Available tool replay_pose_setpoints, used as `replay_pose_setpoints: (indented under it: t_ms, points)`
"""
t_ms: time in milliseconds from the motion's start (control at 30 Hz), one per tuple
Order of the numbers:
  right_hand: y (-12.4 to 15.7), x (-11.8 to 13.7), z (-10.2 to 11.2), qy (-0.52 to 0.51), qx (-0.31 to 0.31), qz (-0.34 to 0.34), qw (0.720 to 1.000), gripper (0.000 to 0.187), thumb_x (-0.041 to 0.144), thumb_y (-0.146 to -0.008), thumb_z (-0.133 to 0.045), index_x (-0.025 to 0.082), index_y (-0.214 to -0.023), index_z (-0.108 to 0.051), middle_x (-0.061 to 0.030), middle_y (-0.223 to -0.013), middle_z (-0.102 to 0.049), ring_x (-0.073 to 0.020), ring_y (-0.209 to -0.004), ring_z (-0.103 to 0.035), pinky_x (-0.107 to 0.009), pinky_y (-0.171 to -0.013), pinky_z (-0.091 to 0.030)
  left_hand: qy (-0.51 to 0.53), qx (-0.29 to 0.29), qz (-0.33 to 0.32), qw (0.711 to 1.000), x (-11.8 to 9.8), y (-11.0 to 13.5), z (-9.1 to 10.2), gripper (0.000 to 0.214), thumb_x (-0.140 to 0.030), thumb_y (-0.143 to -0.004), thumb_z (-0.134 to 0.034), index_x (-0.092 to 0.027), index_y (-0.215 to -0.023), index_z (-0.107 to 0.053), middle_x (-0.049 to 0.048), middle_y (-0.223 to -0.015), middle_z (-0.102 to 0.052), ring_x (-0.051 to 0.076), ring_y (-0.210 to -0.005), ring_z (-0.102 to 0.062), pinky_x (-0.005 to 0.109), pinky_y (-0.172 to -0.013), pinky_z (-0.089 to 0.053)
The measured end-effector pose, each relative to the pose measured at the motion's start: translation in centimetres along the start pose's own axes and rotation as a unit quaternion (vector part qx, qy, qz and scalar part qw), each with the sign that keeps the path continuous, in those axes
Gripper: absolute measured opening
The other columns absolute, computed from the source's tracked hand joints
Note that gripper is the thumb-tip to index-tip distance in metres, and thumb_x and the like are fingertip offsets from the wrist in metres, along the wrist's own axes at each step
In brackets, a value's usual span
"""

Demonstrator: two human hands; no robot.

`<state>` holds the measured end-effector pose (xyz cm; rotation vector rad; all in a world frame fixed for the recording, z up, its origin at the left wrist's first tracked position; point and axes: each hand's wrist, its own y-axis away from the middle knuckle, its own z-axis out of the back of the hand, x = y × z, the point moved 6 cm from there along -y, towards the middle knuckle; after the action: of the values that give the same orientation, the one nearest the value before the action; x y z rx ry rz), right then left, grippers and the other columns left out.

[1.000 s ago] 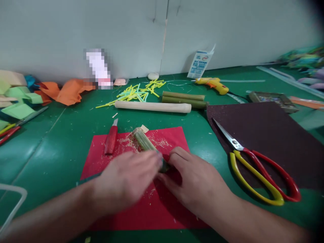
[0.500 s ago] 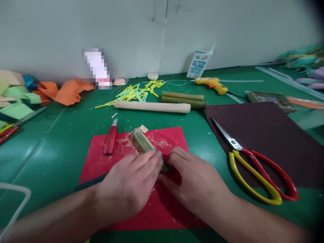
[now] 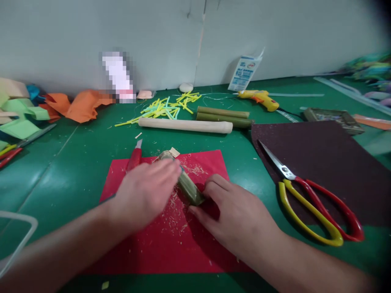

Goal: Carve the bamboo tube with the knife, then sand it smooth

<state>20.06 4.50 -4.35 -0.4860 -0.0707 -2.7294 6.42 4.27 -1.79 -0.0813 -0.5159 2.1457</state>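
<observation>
A short green bamboo piece (image 3: pixel 188 188) lies slanted on a red paper sheet (image 3: pixel 159 244) strewn with pale shavings. My right hand (image 3: pixel 235 213) is closed round its near end and pins it down. My left hand (image 3: pixel 146 191) is curled over the far half of the piece, slightly motion-blurred; a thin dark handle runs out from under its wrist, so it seems to grip a tool I cannot make out. A red-handled knife (image 3: pixel 134 156) lies just beyond my left hand on the sheet's far edge.
Large scissors (image 3: pixel 308 199) with red and yellow handles rest on a dark brown sheet (image 3: pixel 330 162) to the right. Farther back lie a pale wooden rod (image 3: pixel 186 125), two green bamboo sticks (image 3: pixel 222 116), yellow-green strips (image 3: pixel 165 108), a yellow glue gun (image 3: pixel 258 99) and folded coloured paper (image 3: pixel 21 118).
My left hand has slid away from me along the bamboo piece, from its near end to its far half. More of the piece and more shavings now show. My right hand has stayed put.
</observation>
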Motion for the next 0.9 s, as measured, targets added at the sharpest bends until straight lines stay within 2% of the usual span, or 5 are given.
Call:
replay_pose_setpoints:
  t_ms: [100, 267, 400, 500, 900]
  points:
    - [0.0, 0.0, -0.1, -0.016, 0.006, 0.002, 1.000, 0.016, 0.036, -0.077, -0.057, 0.020, -0.080, -0.055, -0.0018, -0.081, -0.057, -0.0189, -0.071, -0.056, -0.031, -0.058, -0.040, 0.029, 0.045, -0.038, 0.998, -0.6, 0.0, -0.6, 0.035, -0.011, -0.087, -0.037, -0.008, -0.118, -0.054, 0.0099, -0.127, -0.055, 0.023, -0.119, -0.049, 0.035, -0.081, -0.053]
    - [0.0, -0.1, -0.2, -0.003, 0.003, -0.004, 1.000, 0.019, 0.038, -0.077, -0.056, 0.020, -0.074, -0.054, -0.0019, -0.079, -0.056, -0.0179, -0.065, -0.054, -0.030, -0.053, -0.037, 0.005, -0.020, 0.020, 1.000, 0.3, -0.1, 0.2, 0.030, -0.009, -0.086, -0.042, -0.008, -0.111, -0.059, 0.0103, -0.117, -0.062, 0.021, -0.112, -0.055, 0.036, -0.088, -0.051]
    - [0.1, 0.0, -0.2, -0.017, -0.005, 0.009, 1.000, 0.011, 0.031, -0.077, -0.056, 0.020, -0.078, -0.054, -0.0018, -0.078, -0.056, -0.0181, -0.068, -0.054, -0.030, -0.056, -0.038, 0.064, 0.037, -0.038, 0.997, -1.0, 0.1, -0.3, 0.034, -0.011, -0.088, -0.039, -0.009, -0.119, -0.054, 0.0080, -0.127, -0.055, 0.021, -0.121, -0.047, 0.035, -0.087, -0.052]
    - [0.1, -0.1, -0.1, -0.008, -0.005, -0.005, 1.000, 0.019, 0.039, -0.076, -0.057, 0.020, -0.074, -0.054, -0.0014, -0.078, -0.056, -0.0179, -0.065, -0.054, -0.030, -0.053, -0.037, 0.048, -0.023, 0.000, 0.999, 0.0, 0.0, 0.3, 0.029, -0.009, -0.086, -0.043, -0.008, -0.111, -0.059, 0.0095, -0.114, -0.064, 0.018, -0.111, -0.055, 0.032, -0.093, -0.049]
    - [0.0, 0.1, 0.1, -0.012, -0.002, -0.003, 1.000, 0.014, 0.034, -0.075, -0.058, 0.020, -0.075, -0.055, -0.0014, -0.079, -0.057, -0.0175, -0.066, -0.054, -0.030, -0.053, -0.036, 0.052, -0.004, -0.002, 0.999, 0.4, -0.2, -0.3, 0.032, -0.010, -0.086, -0.041, -0.009, -0.115, -0.057, 0.0091, -0.119, -0.061, 0.020, -0.116, -0.052, 0.037, -0.092, -0.050]
